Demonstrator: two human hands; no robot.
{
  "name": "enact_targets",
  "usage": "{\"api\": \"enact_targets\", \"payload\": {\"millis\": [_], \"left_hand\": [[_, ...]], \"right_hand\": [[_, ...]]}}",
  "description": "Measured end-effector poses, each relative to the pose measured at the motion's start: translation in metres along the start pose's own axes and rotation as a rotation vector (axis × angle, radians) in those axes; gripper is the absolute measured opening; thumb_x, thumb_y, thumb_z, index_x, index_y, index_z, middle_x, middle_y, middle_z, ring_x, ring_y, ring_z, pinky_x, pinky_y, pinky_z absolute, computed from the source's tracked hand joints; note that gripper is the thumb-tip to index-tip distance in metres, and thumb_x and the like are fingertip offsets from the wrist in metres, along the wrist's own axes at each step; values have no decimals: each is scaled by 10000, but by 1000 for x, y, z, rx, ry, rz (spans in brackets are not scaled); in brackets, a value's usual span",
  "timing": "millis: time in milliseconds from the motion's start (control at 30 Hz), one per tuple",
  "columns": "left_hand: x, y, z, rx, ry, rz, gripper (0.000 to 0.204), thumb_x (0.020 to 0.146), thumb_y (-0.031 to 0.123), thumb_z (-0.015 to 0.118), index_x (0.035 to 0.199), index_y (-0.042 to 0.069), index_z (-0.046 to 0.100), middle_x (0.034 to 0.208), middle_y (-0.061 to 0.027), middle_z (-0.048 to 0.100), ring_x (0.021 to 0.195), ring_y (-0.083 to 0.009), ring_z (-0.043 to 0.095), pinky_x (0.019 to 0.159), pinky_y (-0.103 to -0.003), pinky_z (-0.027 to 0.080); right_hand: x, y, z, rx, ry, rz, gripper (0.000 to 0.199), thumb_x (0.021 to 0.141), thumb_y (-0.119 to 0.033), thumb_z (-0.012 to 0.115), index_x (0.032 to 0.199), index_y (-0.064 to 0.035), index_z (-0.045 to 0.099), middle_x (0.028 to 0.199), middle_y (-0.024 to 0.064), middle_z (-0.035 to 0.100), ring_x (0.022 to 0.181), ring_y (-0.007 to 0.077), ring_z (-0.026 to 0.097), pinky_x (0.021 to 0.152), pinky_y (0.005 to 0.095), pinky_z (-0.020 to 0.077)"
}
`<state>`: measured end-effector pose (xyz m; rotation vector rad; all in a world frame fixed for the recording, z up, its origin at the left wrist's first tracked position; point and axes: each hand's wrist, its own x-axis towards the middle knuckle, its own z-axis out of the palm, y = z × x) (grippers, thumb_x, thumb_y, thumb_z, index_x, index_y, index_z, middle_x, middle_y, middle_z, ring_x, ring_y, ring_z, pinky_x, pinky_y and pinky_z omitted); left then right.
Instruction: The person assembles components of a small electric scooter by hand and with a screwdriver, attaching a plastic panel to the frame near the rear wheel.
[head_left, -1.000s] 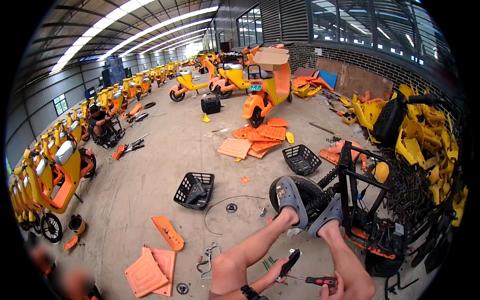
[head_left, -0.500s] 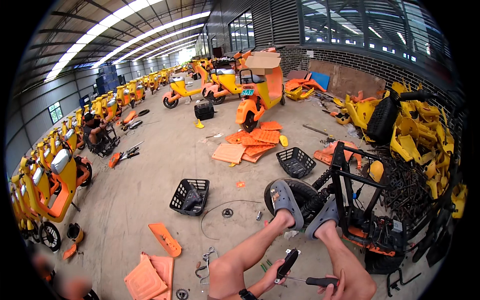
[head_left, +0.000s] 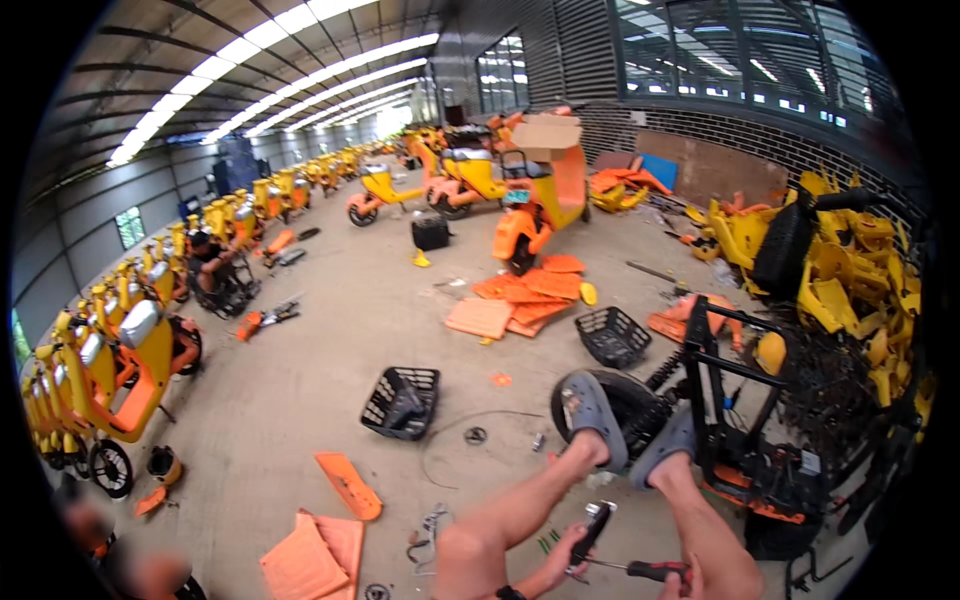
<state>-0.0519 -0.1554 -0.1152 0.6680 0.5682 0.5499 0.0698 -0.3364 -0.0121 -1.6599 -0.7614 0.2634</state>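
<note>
My left hand [head_left: 562, 556] is closed around a narrow black part [head_left: 594, 528] with a small metal tab; its kind I cannot make out. Between my bare knees, my right hand [head_left: 692, 582] grips a screwdriver [head_left: 654, 571] by its black and red handle. The metal shaft points left, its tip at the lower end of the black part. Whether the tip sits in a screw is too small to tell. Beyond both hands, my feet in grey clogs [head_left: 594, 412] rest against a stripped scooter frame [head_left: 705, 400] with its black wheel [head_left: 610, 405].
Black baskets [head_left: 402, 402] lie ahead, one holding a dark part. Orange panels [head_left: 305, 562] lie at lower left, more [head_left: 520, 298] farther off. Yellow shells [head_left: 835, 270] heap at the right. Scooters [head_left: 140, 345] line the left; a person [head_left: 215, 275] sits near them.
The whole view has shifted, so the scene sits farther right and slightly lower. Both hands keep their holds, and the screwdriver still points at the black part.
</note>
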Motion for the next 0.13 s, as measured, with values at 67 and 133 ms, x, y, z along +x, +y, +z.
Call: {"api": "enact_targets", "payload": {"millis": [67, 133], "left_hand": [[-4, -12, -3, -2, 6, 11, 337, 984, 368, 448, 1272, 194, 420, 741, -25, 540, 373, -88, 353, 317, -211, 212], [-3, -22, -4, -26, -22, -15, 342, 983, 365, 454, 1279, 197, 417, 740, -24, 538, 375, -87, 351, 321, -210, 211]], "right_hand": [[-1, 5, 13, 178, -5, -1, 504, 959, -191, 585, 1407, -25, 427, 1061, 114, 635, 849, 185, 595, 741, 278, 493], [-2, 12, 4, 287, 19, 0, 554, 957, -211, 599, 1438, -38, 387, 1104, 125, 631, 886, 203, 594, 759, 282, 492]]}}
